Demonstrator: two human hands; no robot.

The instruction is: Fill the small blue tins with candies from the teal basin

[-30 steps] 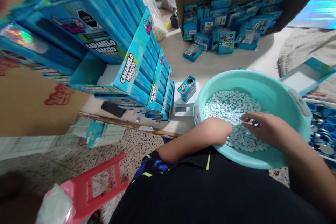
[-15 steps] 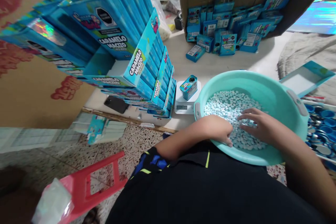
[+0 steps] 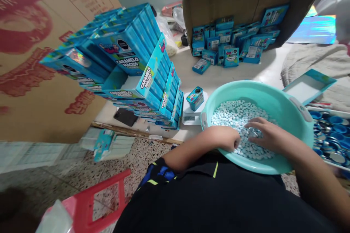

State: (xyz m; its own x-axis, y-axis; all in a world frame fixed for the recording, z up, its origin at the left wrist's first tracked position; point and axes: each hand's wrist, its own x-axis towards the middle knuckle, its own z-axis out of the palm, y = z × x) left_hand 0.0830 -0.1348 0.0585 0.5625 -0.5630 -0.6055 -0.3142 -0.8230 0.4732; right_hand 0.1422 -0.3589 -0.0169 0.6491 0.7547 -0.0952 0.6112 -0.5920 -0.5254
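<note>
A turquoise oval basin (image 3: pixel 287 113) with grey handles holds many small white and pale blue candies (image 3: pixel 232 111). My left hand (image 3: pixel 228 139) is curled into a fist inside the near left side of the basin, low over the candies. Whatever its fingers hold is hidden. Spread fingers of my right hand (image 3: pixel 262 133) reach down into the candies, a short way right of the left hand. Left of the basin, a small blue tin (image 3: pixel 195 98) stands upright on a white digital scale (image 3: pixel 188 118), its top showing a dark opening.
Tall stacked blue display boxes (image 3: pixel 147 76) stand on the left, by a black phone (image 3: pixel 125 117). Behind lies a cardboard box (image 3: pixel 218 0) with several blue packs. An empty blue tray (image 3: pixel 308 85) and a bin of blue lids (image 3: pixel 332 134) sit right. A red stool (image 3: pixel 95 196) stands below left.
The head view has shifted, so the table things sit lower in it. My left fingers and thumb have curled in tighter. My right hand stays spread in the candies.
</note>
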